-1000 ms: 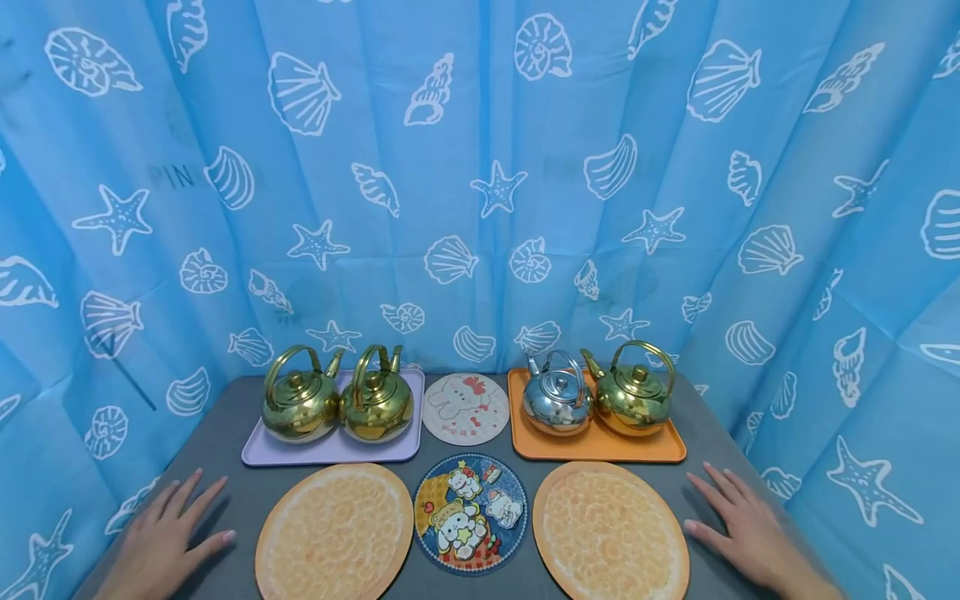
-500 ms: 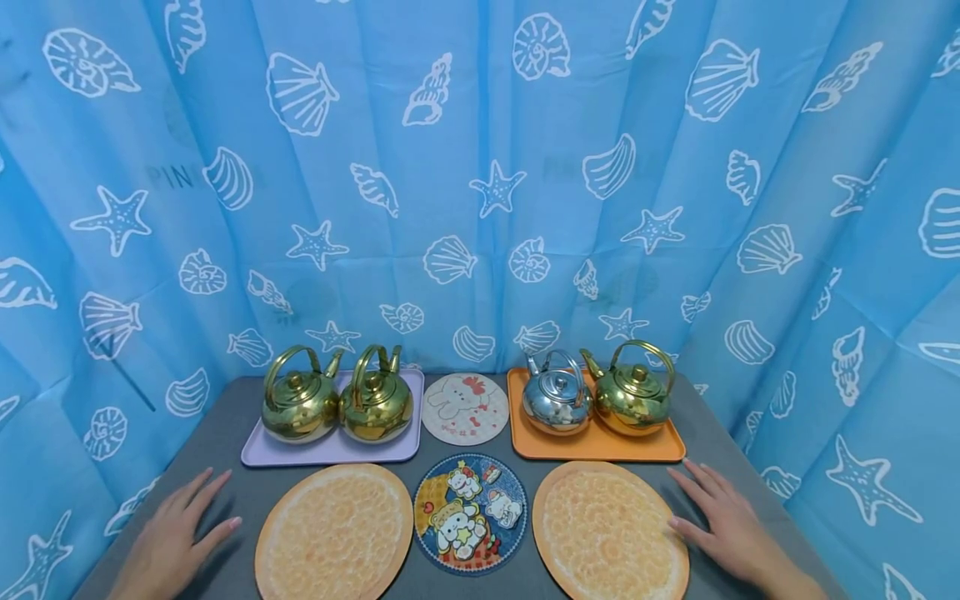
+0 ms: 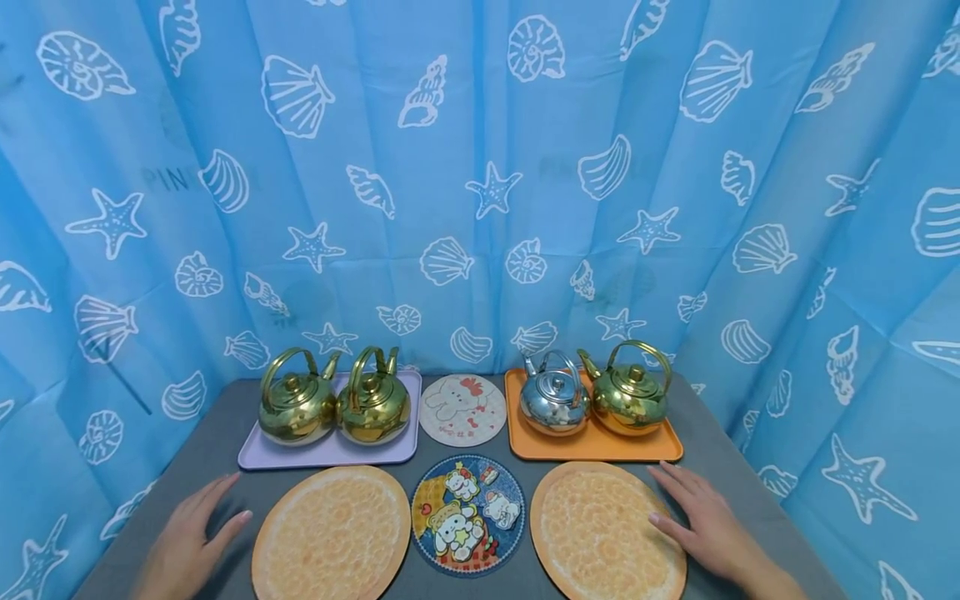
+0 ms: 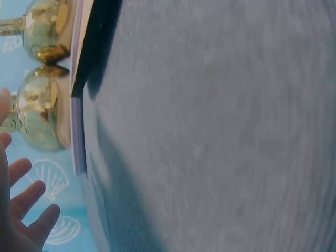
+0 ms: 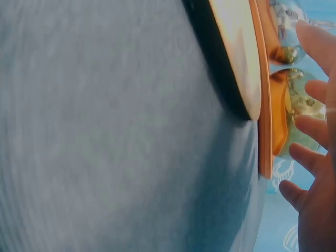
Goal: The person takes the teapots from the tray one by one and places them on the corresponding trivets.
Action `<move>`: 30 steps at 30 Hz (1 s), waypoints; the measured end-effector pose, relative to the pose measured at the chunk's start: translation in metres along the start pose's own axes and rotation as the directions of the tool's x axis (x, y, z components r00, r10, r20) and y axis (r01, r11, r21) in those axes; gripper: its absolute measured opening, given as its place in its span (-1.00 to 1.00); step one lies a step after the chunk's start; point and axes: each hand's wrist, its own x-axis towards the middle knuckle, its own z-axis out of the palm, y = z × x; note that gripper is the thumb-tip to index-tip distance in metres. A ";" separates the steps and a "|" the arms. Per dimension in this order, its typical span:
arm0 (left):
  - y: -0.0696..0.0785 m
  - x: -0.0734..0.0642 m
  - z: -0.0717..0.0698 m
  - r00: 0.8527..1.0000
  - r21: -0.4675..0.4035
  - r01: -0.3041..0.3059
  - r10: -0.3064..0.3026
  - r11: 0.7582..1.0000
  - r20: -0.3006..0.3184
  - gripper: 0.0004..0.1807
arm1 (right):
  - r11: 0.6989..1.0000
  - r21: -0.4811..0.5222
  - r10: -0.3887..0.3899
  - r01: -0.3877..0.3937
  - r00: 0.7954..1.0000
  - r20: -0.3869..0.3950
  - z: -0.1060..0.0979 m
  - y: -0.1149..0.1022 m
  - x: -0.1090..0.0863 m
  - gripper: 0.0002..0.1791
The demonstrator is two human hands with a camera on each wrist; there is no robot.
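My left hand (image 3: 191,537) hovers over the table, fingers spread and holding nothing, beside the left tan patterned round board (image 3: 333,533). On the other side my right hand (image 3: 701,525) is also spread and holds nothing; its thumb tip is near the edge of the right tan round board (image 3: 609,533). Behind the left board, two gold kettles (image 3: 297,407) (image 3: 373,407) stand side by side on a lilac tray (image 3: 330,461). An orange tray (image 3: 600,452) at the right carries a silver kettle (image 3: 553,402) and another gold kettle (image 3: 630,402).
Between the trays lies a pale round mat (image 3: 462,410) with a bunny print. Nearer, between the boards, is a dark blue round mat (image 3: 467,517) with cartoon figures. A blue shell-print curtain (image 3: 487,225) hangs behind the grey cloth-covered table (image 4: 210,126).
Both hands have moved inward toward the boards, the right one more clearly. The head view has shifted slightly. The kettles, trays, boards and mats stay in place.
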 end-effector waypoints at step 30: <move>0.051 0.001 0.018 0.932 -0.347 0.114 -0.222 0.931 -0.288 -0.62 | 0.950 0.312 0.018 0.005 0.997 -0.070 0.025 -0.060 0.030 -0.53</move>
